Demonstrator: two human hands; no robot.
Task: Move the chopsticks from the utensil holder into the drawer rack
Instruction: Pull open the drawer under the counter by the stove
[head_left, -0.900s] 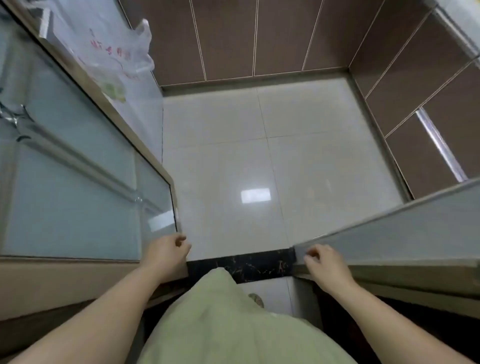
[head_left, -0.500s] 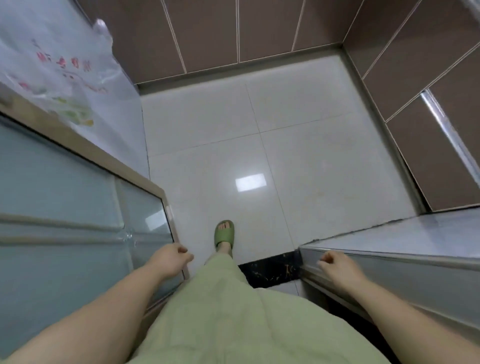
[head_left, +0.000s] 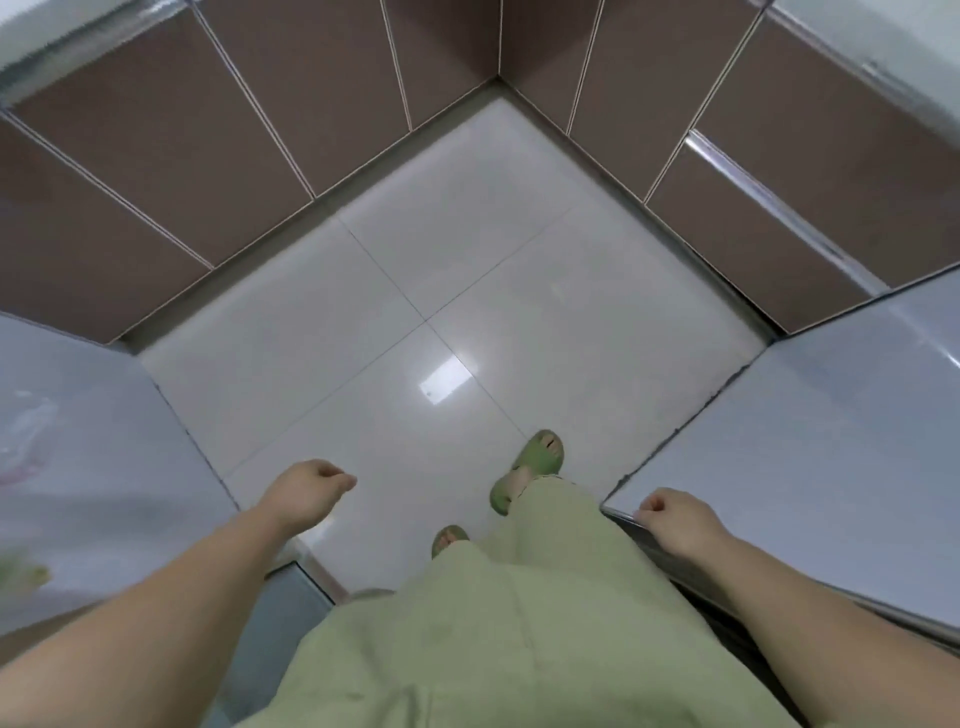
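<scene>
Both hands are empty: the left hand (head_left: 306, 491) hangs over the floor (head_left: 395, 332) with its fingers loosely curled in and nothing between them, and the right hand (head_left: 675, 522) is curled the same way, its knuckles at the near corner of the pale counter (head_left: 831, 441) on the right. Whether the right hand touches the counter's edge or only hovers by it cannot be told. Neither chopsticks, holder nor drawer rack is in view; the camera looks straight down at a white tiled floor boxed in by brown cabinet fronts (head_left: 156, 171) at the top and right. A second pale surface (head_left: 88, 467) fills the left side, with a blurred plastic bag (head_left: 26, 447) on it. Below the hands are light green trousers (head_left: 498, 623) and two green slippers: the right slipper (head_left: 530, 465) is forward, the left slipper (head_left: 449, 538) mostly hidden under the trouser leg. A bright square glare sits on the tile between the hands
</scene>
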